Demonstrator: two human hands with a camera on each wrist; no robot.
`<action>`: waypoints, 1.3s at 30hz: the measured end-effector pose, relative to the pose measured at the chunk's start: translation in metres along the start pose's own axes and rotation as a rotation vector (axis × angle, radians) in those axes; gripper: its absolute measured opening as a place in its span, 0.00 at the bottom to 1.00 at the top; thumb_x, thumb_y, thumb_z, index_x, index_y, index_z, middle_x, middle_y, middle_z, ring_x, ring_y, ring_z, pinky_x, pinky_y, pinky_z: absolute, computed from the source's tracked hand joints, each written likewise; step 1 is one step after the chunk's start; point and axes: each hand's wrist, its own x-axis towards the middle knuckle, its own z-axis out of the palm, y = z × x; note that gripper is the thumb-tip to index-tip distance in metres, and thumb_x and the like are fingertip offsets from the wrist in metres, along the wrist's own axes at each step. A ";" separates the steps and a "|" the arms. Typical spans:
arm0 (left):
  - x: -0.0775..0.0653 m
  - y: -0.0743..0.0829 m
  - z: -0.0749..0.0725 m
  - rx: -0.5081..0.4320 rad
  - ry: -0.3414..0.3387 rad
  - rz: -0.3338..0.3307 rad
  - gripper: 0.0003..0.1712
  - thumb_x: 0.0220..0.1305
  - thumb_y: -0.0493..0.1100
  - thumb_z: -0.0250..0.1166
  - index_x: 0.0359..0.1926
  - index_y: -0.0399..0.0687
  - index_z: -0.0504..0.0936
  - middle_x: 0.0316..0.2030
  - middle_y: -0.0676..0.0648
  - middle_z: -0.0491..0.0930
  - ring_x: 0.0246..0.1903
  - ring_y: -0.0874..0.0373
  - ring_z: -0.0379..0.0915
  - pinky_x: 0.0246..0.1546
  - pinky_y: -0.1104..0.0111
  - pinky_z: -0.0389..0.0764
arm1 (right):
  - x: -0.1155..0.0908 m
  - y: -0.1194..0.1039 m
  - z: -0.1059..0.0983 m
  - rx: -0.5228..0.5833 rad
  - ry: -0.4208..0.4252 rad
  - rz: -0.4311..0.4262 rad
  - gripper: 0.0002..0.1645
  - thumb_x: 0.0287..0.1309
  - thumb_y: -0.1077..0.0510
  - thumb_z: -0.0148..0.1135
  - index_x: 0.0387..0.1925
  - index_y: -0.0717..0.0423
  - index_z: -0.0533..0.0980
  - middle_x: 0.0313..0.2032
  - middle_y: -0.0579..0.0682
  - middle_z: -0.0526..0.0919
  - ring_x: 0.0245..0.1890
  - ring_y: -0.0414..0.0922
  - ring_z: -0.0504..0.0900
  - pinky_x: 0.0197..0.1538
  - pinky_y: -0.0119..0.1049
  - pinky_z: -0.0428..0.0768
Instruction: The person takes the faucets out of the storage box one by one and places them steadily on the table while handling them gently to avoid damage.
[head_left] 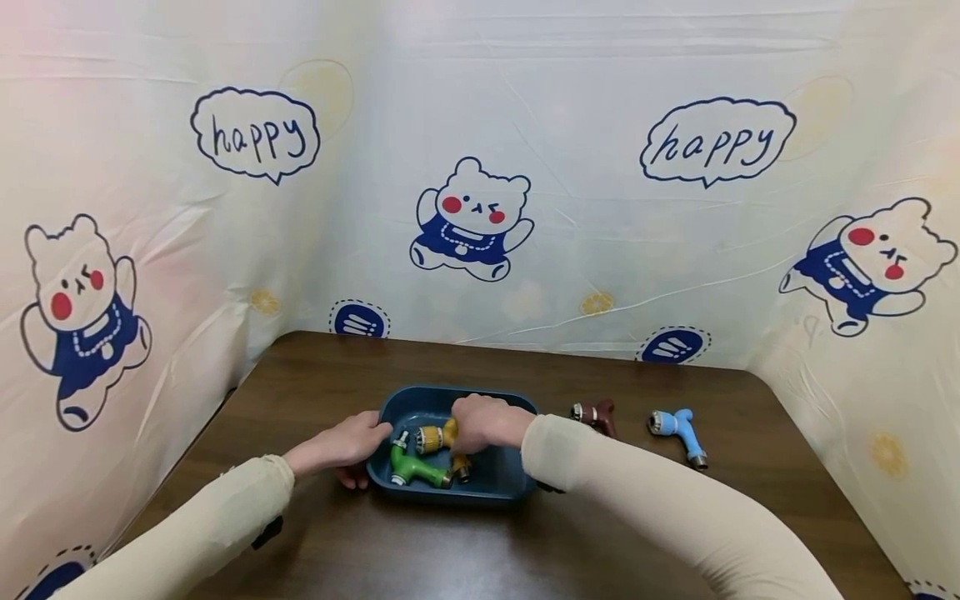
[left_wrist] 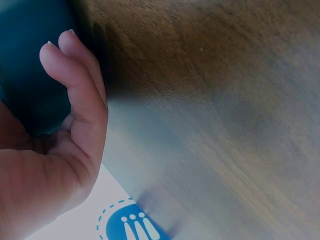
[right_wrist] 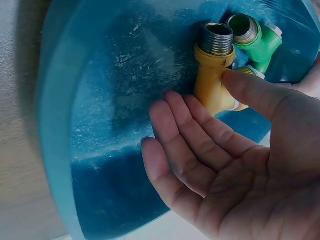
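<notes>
A dark blue plastic bin [head_left: 491,497] stands on the table, holding a green tap [head_left: 412,468] and a yellow tap [head_left: 431,439] with threaded metal ends. My left hand [head_left: 347,443] grips the bin's left end, with the fingers outside the wall [left_wrist: 30,55]. Inside the bin, my right hand [head_left: 483,423] holds the yellow tap between thumb and fingers. The right wrist view shows that thumb on the yellow tap's body [right_wrist: 210,82], its threaded end pointing away. The green tap [right_wrist: 262,50] lies right beside it.
To the bin's right, a dark red tap [head_left: 600,415], partly behind the right sleeve, and a light blue tap [head_left: 681,432] lie on the brown wooden table [head_left: 315,533]. A printed curtain [head_left: 585,225] surrounds the table at the back and sides.
</notes>
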 end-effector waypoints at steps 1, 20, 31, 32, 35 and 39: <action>0.000 0.000 0.000 -0.001 0.000 0.002 0.18 0.81 0.44 0.46 0.58 0.36 0.73 0.20 0.40 0.82 0.14 0.53 0.80 0.13 0.64 0.83 | 0.000 0.000 0.000 0.001 -0.002 0.001 0.16 0.63 0.48 0.75 0.44 0.53 0.81 0.31 0.47 0.80 0.29 0.43 0.78 0.33 0.35 0.79; 0.001 0.002 -0.001 0.025 0.017 0.027 0.16 0.79 0.43 0.46 0.52 0.37 0.75 0.17 0.40 0.82 0.14 0.51 0.81 0.12 0.62 0.83 | -0.003 0.010 -0.002 -0.033 -0.013 0.041 0.13 0.62 0.50 0.76 0.35 0.52 0.80 0.28 0.47 0.79 0.25 0.41 0.76 0.29 0.33 0.76; 0.002 0.002 -0.001 0.023 0.007 0.021 0.18 0.80 0.44 0.46 0.57 0.35 0.73 0.19 0.40 0.82 0.14 0.52 0.81 0.13 0.63 0.83 | -0.008 0.019 -0.001 -0.008 -0.030 0.038 0.11 0.62 0.53 0.75 0.31 0.51 0.80 0.24 0.46 0.79 0.22 0.41 0.76 0.27 0.31 0.74; 0.002 0.002 -0.001 0.022 0.010 0.017 0.18 0.80 0.44 0.46 0.57 0.35 0.73 0.19 0.40 0.82 0.14 0.52 0.81 0.13 0.63 0.83 | -0.008 0.020 -0.001 -0.007 -0.032 0.036 0.11 0.63 0.53 0.75 0.30 0.51 0.80 0.23 0.46 0.78 0.22 0.41 0.75 0.26 0.31 0.74; 0.001 0.002 0.000 0.022 0.011 0.018 0.18 0.80 0.44 0.46 0.57 0.35 0.73 0.19 0.40 0.82 0.14 0.52 0.81 0.13 0.63 0.83 | -0.008 0.022 -0.001 -0.006 -0.043 0.039 0.13 0.63 0.52 0.74 0.27 0.51 0.80 0.21 0.45 0.78 0.20 0.40 0.74 0.25 0.30 0.72; -0.001 0.002 0.000 0.022 0.012 0.028 0.18 0.80 0.44 0.46 0.55 0.35 0.73 0.18 0.40 0.81 0.14 0.52 0.81 0.13 0.62 0.83 | -0.008 0.024 -0.001 0.003 -0.050 0.033 0.15 0.65 0.50 0.73 0.25 0.51 0.81 0.19 0.45 0.78 0.18 0.39 0.73 0.23 0.29 0.70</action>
